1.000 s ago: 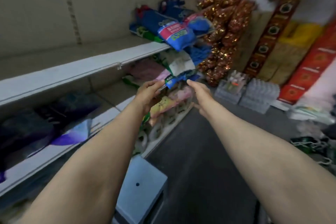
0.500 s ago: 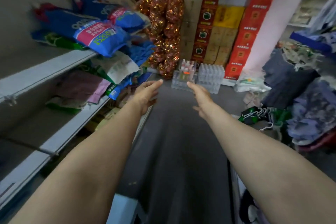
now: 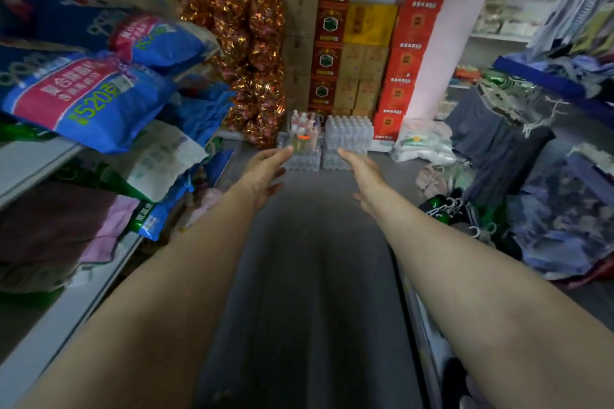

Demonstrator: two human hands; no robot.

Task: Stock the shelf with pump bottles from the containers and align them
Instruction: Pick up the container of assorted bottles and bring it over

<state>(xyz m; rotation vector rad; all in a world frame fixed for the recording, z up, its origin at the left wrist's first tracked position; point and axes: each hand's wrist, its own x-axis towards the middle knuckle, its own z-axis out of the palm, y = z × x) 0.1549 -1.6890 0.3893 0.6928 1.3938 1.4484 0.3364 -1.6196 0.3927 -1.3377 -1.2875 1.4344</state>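
This is a shop, seen down an aisle with a gray floor. On the left, store shelves hold big blue bags with printed labels, and shiny orange-gold packs are piled high at the end. Red and yellow boxes are stacked against the back wall, wrapped packs of water bottles sit on the floor, and folded clothes fill the right side.

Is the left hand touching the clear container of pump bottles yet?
Cannot tell. In the head view, the left hand overlaps the clear container of pump bottles, hiding any contact.
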